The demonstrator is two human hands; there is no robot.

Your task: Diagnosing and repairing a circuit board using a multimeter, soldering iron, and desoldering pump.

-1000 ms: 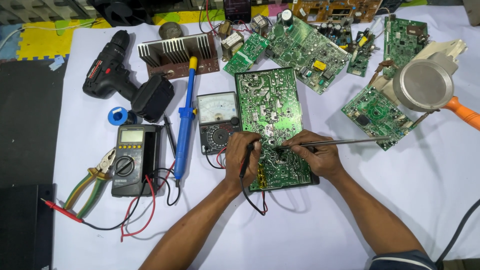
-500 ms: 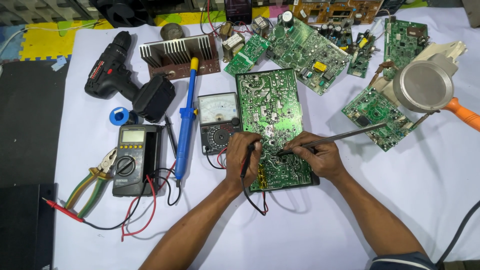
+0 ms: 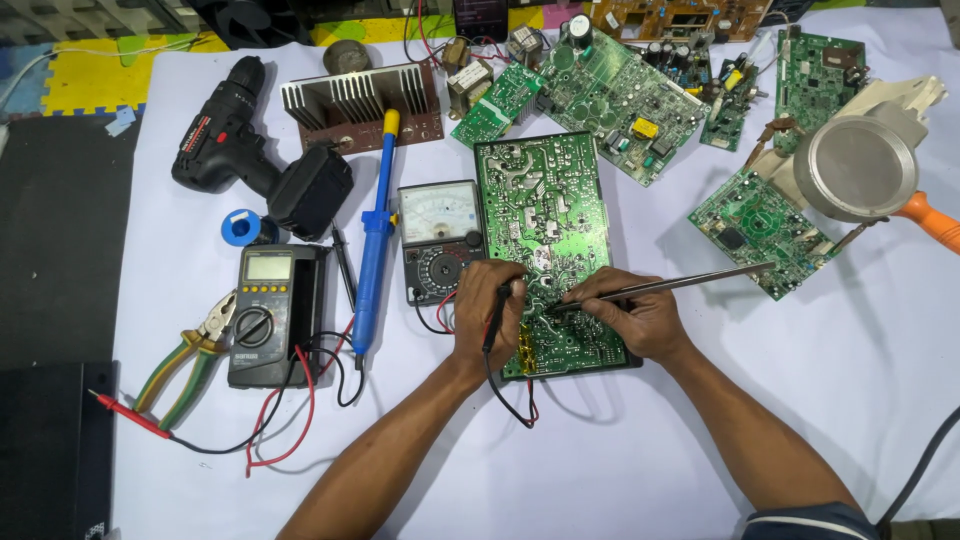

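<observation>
The left hand (image 3: 487, 312) pinches a black test probe (image 3: 497, 318) and the right hand (image 3: 632, 318) grips a thin metal rod (image 3: 668, 285), both tips on the green circuit board (image 3: 545, 235) lying flat on the table (image 3: 640, 460). The board looks stiff, light and easy to break, best held by its edges; the probe and rod look light and hard, held like pencils.

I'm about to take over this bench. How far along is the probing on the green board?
Set up: analog meter beside the green circuit board. In hand: left hand presses a black probe, right hand a thin metal rod, to its lower half. The other boards lie untouched.
</observation>
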